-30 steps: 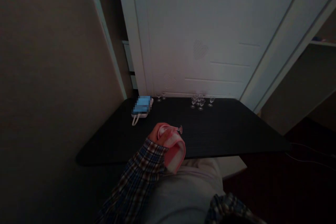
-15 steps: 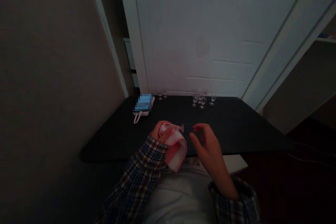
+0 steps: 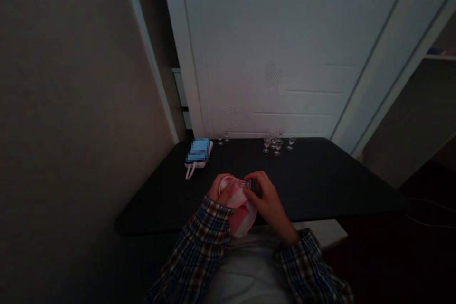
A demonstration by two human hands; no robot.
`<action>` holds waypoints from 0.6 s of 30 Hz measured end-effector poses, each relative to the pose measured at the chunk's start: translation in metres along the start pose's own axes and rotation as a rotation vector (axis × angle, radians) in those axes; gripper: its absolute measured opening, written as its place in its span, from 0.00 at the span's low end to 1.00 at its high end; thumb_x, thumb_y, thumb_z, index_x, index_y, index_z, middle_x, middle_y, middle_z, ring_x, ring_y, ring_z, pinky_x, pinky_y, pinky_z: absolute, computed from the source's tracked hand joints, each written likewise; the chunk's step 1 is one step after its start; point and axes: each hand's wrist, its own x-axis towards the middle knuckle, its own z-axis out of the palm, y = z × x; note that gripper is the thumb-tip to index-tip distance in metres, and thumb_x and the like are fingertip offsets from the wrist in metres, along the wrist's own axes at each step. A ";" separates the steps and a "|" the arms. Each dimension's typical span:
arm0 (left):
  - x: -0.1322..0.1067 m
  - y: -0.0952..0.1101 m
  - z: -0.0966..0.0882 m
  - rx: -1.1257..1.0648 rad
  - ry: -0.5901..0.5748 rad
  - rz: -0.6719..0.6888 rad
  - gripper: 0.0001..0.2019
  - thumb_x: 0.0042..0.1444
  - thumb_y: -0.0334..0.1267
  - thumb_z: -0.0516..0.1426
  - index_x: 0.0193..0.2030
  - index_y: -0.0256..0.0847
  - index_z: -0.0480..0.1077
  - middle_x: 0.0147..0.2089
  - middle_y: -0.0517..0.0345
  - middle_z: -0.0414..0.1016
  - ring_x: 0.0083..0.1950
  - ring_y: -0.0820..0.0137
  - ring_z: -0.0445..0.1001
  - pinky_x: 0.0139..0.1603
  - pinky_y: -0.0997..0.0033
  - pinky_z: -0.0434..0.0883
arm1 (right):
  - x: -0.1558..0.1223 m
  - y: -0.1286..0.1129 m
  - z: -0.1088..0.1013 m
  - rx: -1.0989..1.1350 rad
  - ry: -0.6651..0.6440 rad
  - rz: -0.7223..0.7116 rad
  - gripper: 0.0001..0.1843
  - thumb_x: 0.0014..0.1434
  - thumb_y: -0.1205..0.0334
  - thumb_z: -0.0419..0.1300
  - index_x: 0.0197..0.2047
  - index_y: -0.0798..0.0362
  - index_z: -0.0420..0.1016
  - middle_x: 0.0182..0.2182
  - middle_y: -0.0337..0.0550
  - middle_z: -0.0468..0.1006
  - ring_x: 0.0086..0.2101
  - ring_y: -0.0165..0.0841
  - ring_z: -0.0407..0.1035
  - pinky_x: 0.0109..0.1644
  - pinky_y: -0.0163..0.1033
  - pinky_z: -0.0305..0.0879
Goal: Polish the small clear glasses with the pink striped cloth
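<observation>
A pink and white cloth [image 3: 243, 218] is gripped in my left hand [image 3: 216, 189], its loose end hanging down toward my lap. Out of the cloth's right side pokes the foot of a small stemmed glass [image 3: 248, 184]; the cloth and fingers hide its bowl. My right hand [image 3: 266, 197] is closed at that foot, thumb below and fingers above. Both hands are over the front part of the black table [image 3: 317, 180].
Several small stemmed glasses [image 3: 277, 147] stand at the table's back right, and two more [image 3: 220, 139] at the back left. A device with a pixelated blue screen and a strap [image 3: 198, 151] lies on the left. Behind the table is a white door [image 3: 302, 42].
My right hand has moved left and down from beside the glass and closed on its foot. My left hand keeps its grip on the cloth. The view has tilted slightly up.
</observation>
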 end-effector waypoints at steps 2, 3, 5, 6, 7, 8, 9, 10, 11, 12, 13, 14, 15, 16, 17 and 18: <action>-0.002 0.004 -0.001 -0.004 -0.022 -0.016 0.14 0.52 0.47 0.54 0.39 0.39 0.66 0.36 0.53 0.75 0.36 0.67 0.73 0.37 0.70 0.69 | -0.001 0.000 0.000 0.001 -0.001 0.013 0.11 0.54 0.64 0.58 0.42 0.51 0.70 0.37 0.41 0.70 0.35 0.32 0.63 0.38 0.36 0.59; -0.001 0.004 -0.001 -0.007 -0.045 -0.017 0.14 0.53 0.47 0.54 0.40 0.39 0.66 0.36 0.53 0.75 0.37 0.67 0.73 0.38 0.69 0.69 | -0.001 -0.001 0.000 0.002 0.005 0.027 0.10 0.54 0.63 0.57 0.42 0.51 0.70 0.37 0.41 0.71 0.35 0.32 0.63 0.38 0.36 0.58; 0.001 -0.001 -0.001 -0.001 -0.044 0.003 0.15 0.51 0.48 0.55 0.39 0.39 0.66 0.35 0.52 0.75 0.37 0.65 0.73 0.38 0.68 0.69 | -0.002 -0.002 0.000 0.014 0.015 0.061 0.09 0.56 0.61 0.56 0.41 0.51 0.70 0.35 0.41 0.71 0.34 0.32 0.63 0.37 0.36 0.58; 0.002 -0.005 -0.001 0.001 -0.045 0.015 0.16 0.50 0.50 0.55 0.39 0.39 0.66 0.35 0.51 0.75 0.37 0.64 0.73 0.38 0.66 0.69 | -0.003 -0.002 0.000 0.026 0.017 0.078 0.09 0.57 0.60 0.55 0.41 0.51 0.70 0.35 0.40 0.72 0.34 0.32 0.64 0.37 0.36 0.58; 0.004 -0.010 -0.001 0.011 -0.041 0.021 0.17 0.49 0.51 0.55 0.39 0.40 0.66 0.35 0.51 0.76 0.38 0.63 0.73 0.38 0.65 0.70 | -0.003 -0.003 0.000 0.040 0.019 0.092 0.09 0.58 0.59 0.54 0.41 0.51 0.70 0.34 0.40 0.72 0.34 0.31 0.64 0.37 0.36 0.58; 0.006 -0.013 -0.001 0.022 -0.038 0.021 0.17 0.48 0.51 0.56 0.38 0.41 0.66 0.35 0.51 0.76 0.37 0.62 0.74 0.38 0.65 0.70 | -0.004 -0.003 0.000 0.055 0.020 0.101 0.09 0.59 0.58 0.54 0.41 0.51 0.70 0.33 0.40 0.72 0.34 0.31 0.64 0.37 0.35 0.59; 0.007 -0.016 -0.001 0.028 -0.040 0.027 0.17 0.48 0.52 0.56 0.38 0.41 0.66 0.35 0.51 0.76 0.37 0.62 0.74 0.38 0.65 0.70 | -0.004 -0.003 0.000 0.067 0.017 0.107 0.09 0.59 0.58 0.53 0.41 0.51 0.70 0.33 0.39 0.72 0.34 0.31 0.65 0.37 0.35 0.59; 0.008 -0.018 -0.001 0.028 -0.046 0.032 0.17 0.48 0.52 0.55 0.38 0.41 0.66 0.35 0.51 0.77 0.37 0.62 0.74 0.38 0.65 0.69 | -0.005 -0.003 0.000 0.074 0.016 0.112 0.09 0.59 0.58 0.53 0.41 0.51 0.69 0.33 0.39 0.72 0.34 0.31 0.65 0.36 0.35 0.59; 0.008 -0.018 -0.001 0.023 -0.055 0.038 0.17 0.48 0.52 0.55 0.38 0.41 0.66 0.35 0.51 0.77 0.37 0.62 0.74 0.37 0.65 0.69 | -0.005 -0.002 0.001 0.077 0.018 0.117 0.09 0.59 0.58 0.53 0.41 0.51 0.69 0.33 0.39 0.72 0.33 0.30 0.65 0.36 0.34 0.59; 0.008 -0.017 0.000 0.018 -0.061 0.047 0.16 0.49 0.51 0.55 0.38 0.41 0.66 0.34 0.51 0.77 0.36 0.63 0.74 0.37 0.65 0.69 | -0.005 0.000 0.002 0.077 0.018 0.123 0.10 0.59 0.57 0.53 0.42 0.51 0.69 0.33 0.39 0.72 0.33 0.30 0.65 0.35 0.34 0.59; 0.007 -0.015 0.000 0.021 -0.060 0.058 0.16 0.49 0.50 0.55 0.38 0.41 0.66 0.34 0.51 0.77 0.36 0.63 0.74 0.37 0.65 0.69 | -0.005 0.002 0.003 0.073 0.020 0.130 0.10 0.59 0.57 0.53 0.42 0.51 0.68 0.34 0.39 0.72 0.32 0.30 0.65 0.35 0.34 0.59; 0.006 -0.013 0.000 0.030 -0.054 0.067 0.15 0.49 0.50 0.55 0.38 0.40 0.66 0.34 0.51 0.77 0.35 0.64 0.74 0.36 0.66 0.69 | -0.004 0.004 0.004 0.067 0.022 0.137 0.10 0.59 0.57 0.53 0.42 0.51 0.68 0.34 0.39 0.72 0.31 0.30 0.64 0.34 0.34 0.59; 0.006 -0.011 0.000 0.040 -0.046 0.074 0.15 0.49 0.49 0.56 0.38 0.40 0.66 0.34 0.52 0.77 0.35 0.64 0.73 0.35 0.66 0.69 | -0.003 0.006 0.004 0.061 0.029 0.141 0.10 0.59 0.57 0.54 0.43 0.51 0.68 0.34 0.39 0.72 0.31 0.30 0.64 0.34 0.34 0.59; 0.005 -0.009 0.000 0.044 -0.039 0.077 0.15 0.49 0.49 0.56 0.37 0.40 0.66 0.34 0.52 0.77 0.35 0.64 0.73 0.35 0.67 0.69 | -0.002 0.006 0.003 0.052 0.045 0.141 0.10 0.59 0.57 0.54 0.43 0.52 0.68 0.34 0.40 0.72 0.31 0.30 0.64 0.34 0.35 0.59; 0.004 -0.008 0.001 0.031 -0.037 0.077 0.15 0.49 0.49 0.56 0.37 0.40 0.66 0.34 0.52 0.77 0.35 0.64 0.74 0.36 0.67 0.69 | -0.001 0.004 0.001 0.040 0.073 0.134 0.10 0.59 0.58 0.53 0.42 0.52 0.68 0.35 0.41 0.72 0.31 0.30 0.64 0.35 0.35 0.60; 0.004 -0.006 0.001 0.004 -0.042 0.074 0.15 0.49 0.49 0.56 0.37 0.40 0.66 0.34 0.51 0.77 0.35 0.64 0.74 0.36 0.66 0.70 | -0.001 -0.002 -0.003 0.028 0.110 0.119 0.10 0.59 0.60 0.53 0.42 0.52 0.68 0.36 0.41 0.72 0.32 0.30 0.64 0.36 0.36 0.60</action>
